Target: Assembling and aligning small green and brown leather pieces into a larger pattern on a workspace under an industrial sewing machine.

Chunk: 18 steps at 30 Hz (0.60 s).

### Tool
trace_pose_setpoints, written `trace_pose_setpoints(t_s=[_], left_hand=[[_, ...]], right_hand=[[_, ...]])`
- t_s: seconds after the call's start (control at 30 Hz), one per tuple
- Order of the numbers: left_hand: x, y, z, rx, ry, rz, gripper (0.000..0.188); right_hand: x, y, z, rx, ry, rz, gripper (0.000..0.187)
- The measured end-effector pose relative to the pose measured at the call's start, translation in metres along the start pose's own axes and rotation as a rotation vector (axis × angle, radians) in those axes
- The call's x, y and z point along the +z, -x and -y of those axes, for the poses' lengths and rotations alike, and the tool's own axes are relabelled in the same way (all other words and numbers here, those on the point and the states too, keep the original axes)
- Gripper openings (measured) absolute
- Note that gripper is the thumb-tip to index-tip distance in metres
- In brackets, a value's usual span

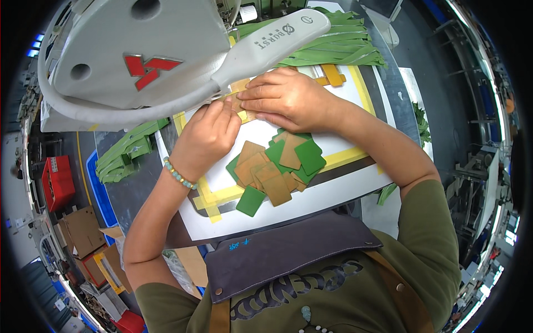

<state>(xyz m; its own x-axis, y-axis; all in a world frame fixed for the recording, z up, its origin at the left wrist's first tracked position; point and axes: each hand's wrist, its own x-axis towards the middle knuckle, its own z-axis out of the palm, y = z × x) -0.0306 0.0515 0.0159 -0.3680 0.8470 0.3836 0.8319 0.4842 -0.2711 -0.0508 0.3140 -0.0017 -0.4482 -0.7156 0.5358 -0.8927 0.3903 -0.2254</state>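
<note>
My left hand (206,132), wearing a beaded bracelet, is closed in a pinch beside the head of a sewing machine (111,61); what its fingertips hold is hidden. Stretched out beside it, the fingers of my right hand (291,100) press flat on a small tan piece (250,115) with a yellow strip at its edge. The stitching spot lies behind the machine's pale paddle-shaped arm (272,44). Closer to me, a loose heap of tan rectangles (273,183) and green rectangles (251,201) with rounded corners lies on the white work surface (216,166).
Long green strips (338,41) are bundled behind my right hand, and more green strips (129,152) lie left of the machine. Yellow tape (347,157) borders the work surface. A yellow-brown fitting (332,75) sits at its back right. On the far left stands a red bin (58,180).
</note>
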Motion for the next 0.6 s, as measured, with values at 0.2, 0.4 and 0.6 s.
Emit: trace_pose_setpoints(t_s=[0.2,0.4,0.6], left_hand=[[-0.005,-0.010,0.000,0.055,-0.006,0.077,0.016],[-0.006,-0.011,0.002,0.074,-0.024,0.104,0.014],[-0.007,-0.013,0.001,0.084,-0.020,0.121,0.014]], right_hand=[[0.002,0.001,0.004,0.006,0.065,0.032,0.028],[0.003,-0.002,0.005,0.019,0.066,0.045,0.027],[0.003,0.000,0.003,0.018,0.053,0.059,0.028]])
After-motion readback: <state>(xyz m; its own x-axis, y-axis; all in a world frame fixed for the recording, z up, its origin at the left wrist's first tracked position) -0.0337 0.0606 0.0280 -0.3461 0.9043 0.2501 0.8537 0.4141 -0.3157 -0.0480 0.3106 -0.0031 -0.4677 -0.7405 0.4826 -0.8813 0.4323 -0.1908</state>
